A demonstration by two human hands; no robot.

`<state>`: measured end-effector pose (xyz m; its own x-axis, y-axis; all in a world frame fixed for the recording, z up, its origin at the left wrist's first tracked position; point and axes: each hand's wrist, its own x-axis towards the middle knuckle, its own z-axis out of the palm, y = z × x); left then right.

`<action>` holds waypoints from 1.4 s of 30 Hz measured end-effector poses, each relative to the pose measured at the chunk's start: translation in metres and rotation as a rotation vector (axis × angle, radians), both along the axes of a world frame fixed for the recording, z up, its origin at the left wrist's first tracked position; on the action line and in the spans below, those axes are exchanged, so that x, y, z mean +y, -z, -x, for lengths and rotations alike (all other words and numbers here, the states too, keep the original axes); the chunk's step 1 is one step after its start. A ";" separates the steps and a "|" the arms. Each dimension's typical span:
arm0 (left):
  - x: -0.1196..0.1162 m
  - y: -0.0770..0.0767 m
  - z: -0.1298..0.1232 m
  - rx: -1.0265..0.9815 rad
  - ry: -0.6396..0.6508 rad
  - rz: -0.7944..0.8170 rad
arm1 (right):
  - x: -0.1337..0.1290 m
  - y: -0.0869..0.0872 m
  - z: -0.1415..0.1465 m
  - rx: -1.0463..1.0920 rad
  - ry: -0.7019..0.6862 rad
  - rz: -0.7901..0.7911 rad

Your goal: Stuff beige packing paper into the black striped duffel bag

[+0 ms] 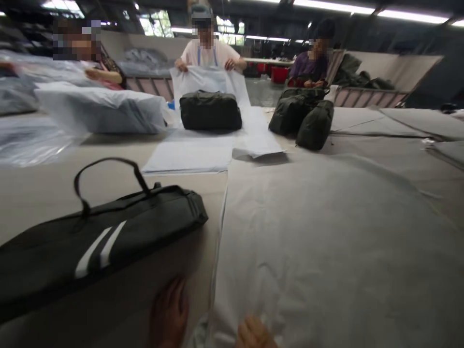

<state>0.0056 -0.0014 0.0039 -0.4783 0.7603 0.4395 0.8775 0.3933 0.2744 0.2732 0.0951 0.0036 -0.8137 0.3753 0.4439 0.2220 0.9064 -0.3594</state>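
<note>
the white wrapping sheet (pixel 326 241) lies flat on the table (pixel 43 193), spreading toward 1 o'clock, its near corner at 6 o'clock. the left hand (pixel 169 311) rests flat and open just beside that edge; the right hand (pixel 255 333) sits on the corner, its grip impossible to tell. the black bag (pixel 101 241) lies at 9 o'clock. best to pinch the edge firmly and lift evenly, as thin sheets crease.

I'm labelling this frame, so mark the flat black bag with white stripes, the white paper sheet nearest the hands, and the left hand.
Black bag (pixel 119 232), head view, on its striped side panel.
White paper sheet (pixel 326 241), head view, on its bare middle.
Left hand (pixel 169 311), head view, on the back of the hand.
</note>
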 end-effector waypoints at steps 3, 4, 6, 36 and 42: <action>0.002 -0.003 -0.012 -0.066 -0.026 0.079 | -0.016 -0.015 -0.010 0.001 0.016 0.096; 0.003 -0.002 -0.015 -0.099 -0.035 0.097 | -0.015 -0.022 -0.014 -0.010 0.037 0.143; 0.003 0.001 -0.019 -0.175 -0.047 0.118 | -0.008 -0.035 -0.023 -0.020 0.083 0.242; 0.175 -0.096 -0.299 -1.159 0.254 0.385 | 0.133 -0.073 -0.151 0.183 0.810 1.639; 0.187 -0.104 -0.355 -1.260 0.573 0.522 | 0.203 -0.073 -0.186 0.042 1.090 1.235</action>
